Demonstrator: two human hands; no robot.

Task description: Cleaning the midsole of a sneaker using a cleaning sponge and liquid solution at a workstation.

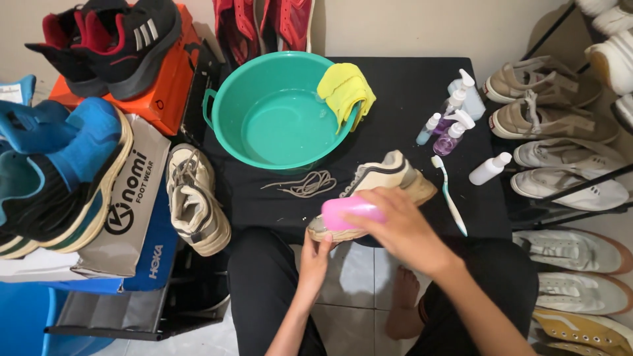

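A beige sneaker (389, 177) without laces lies on the black table (409, 99) near its front edge. My left hand (315, 258) grips the shoe's toe end from below. My right hand (399, 227) presses a pink brush (349, 213) against the shoe's side. Loose beige laces (304, 184) lie on the table just left of the shoe.
A teal basin (277, 112) holds water, with a yellow cloth (344, 89) over its rim. Spray and pump bottles (455, 112) and a toothbrush (450, 194) sit right. A second beige sneaker (195, 201) lies left; shoe boxes and shoes crowd both sides.
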